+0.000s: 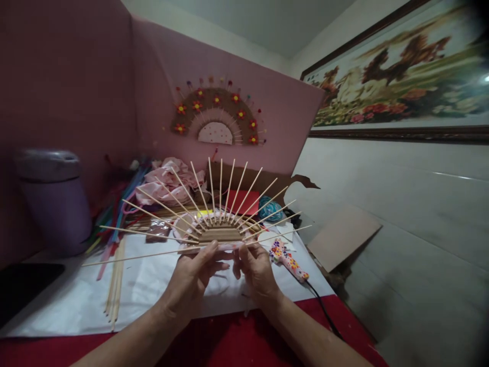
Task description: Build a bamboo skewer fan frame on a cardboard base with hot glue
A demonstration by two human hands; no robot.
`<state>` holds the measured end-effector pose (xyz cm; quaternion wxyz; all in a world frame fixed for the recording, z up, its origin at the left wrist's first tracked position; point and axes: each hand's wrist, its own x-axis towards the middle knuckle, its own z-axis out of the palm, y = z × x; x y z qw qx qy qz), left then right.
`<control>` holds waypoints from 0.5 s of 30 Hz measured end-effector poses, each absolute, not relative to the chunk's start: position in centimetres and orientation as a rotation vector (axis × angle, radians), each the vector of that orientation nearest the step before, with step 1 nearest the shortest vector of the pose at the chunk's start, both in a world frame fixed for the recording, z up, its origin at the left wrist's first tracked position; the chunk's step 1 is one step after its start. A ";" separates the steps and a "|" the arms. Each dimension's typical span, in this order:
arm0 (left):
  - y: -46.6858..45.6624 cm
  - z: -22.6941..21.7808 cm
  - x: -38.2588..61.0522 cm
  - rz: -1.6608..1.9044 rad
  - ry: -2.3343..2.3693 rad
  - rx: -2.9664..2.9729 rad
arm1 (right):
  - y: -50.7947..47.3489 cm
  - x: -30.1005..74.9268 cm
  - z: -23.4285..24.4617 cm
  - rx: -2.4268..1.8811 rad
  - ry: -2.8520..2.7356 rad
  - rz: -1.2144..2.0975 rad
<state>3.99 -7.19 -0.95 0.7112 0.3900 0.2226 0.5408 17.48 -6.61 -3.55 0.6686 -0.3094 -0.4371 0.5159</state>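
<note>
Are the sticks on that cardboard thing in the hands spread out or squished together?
Spread out. The sticks point away from the cardboard piece like sun rays, with gaps between their tips.

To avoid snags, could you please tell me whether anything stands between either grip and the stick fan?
Nothing visible does: the left grip and right grip hold the stick fan at its near edge.

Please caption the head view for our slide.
Left hand and right hand hold a half-round cardboard base, thin sticks fanning outward.

Purple tumbler [55, 204] blurry, framed picture [397, 76] partly beyond right edge.
</note>
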 end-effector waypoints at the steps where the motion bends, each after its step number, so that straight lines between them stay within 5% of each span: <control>1: -7.2 -1.1 4.0 1.191 0.497 0.856 | -6.6 17.5 -3.5 -0.689 -0.994 1.145; 15: -6.8 -1.3 4.0 1.191 0.513 0.887 | -6.8 17.4 -3.0 -0.642 -0.967 1.151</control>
